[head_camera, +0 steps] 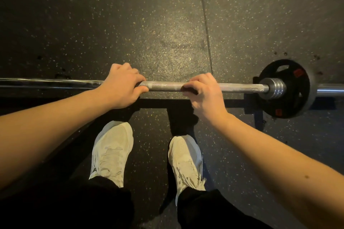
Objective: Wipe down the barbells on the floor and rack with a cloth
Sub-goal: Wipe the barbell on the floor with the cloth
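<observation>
Gripping the barbell [165, 86], lying left to right across mid-frame above the floor [93, 24].
Wrapping fingers of left hand [122, 87] and right hand [204, 96] over the shaft, placing the right nearer the plate [290, 89]; maybe pressing a dark cloth [188, 91] there, hard telling.

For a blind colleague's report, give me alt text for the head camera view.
The left hand and right hand grip a bar over a speckled floor. A black plate sits on its right end; white shoes stand below.
</observation>
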### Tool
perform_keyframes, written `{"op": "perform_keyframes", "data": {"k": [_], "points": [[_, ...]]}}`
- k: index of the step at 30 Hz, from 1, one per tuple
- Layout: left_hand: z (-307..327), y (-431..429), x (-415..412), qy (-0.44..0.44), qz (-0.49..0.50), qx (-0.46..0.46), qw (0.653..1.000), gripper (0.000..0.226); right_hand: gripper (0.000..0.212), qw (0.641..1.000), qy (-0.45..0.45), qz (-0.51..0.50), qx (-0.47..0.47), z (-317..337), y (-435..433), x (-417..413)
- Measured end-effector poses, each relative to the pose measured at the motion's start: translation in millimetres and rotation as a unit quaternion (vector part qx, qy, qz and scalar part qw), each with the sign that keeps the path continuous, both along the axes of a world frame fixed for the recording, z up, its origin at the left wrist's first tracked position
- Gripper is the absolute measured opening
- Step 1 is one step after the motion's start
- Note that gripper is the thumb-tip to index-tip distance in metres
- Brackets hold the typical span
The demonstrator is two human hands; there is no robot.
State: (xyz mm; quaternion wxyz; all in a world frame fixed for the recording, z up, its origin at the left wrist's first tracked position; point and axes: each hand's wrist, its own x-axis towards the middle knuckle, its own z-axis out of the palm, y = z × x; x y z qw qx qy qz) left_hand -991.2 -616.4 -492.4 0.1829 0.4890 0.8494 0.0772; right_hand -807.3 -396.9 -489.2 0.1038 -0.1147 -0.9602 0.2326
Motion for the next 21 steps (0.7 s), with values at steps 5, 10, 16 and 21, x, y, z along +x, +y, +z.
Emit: {"op": "perform_keyframes", "data": {"k": [5, 10, 16, 21], "points": [[3, 0, 1, 0.007, 0.002, -0.004, 1.0, 0.039, 0.018, 0.995, -0.01, 0.102, -0.001, -1, -16, -28], [3, -4, 6, 0.011, 0.006, -0.005, 1.0, 0.042, 0.023, 0.993, 0.022, 0.116, 0.031, -4, 20, 1], [2, 0, 5, 0.018, 0.009, -0.015, 1.0, 0.041, 0.015, 0.985, 0.015, 0.171, 0.01, -3, -22, -39], [1, -2, 4, 0.03, -0.001, -0.015, 0.999, 0.043, 0.013, 0.985, -0.005, 0.167, 0.032, 2, 15, -15]]}}
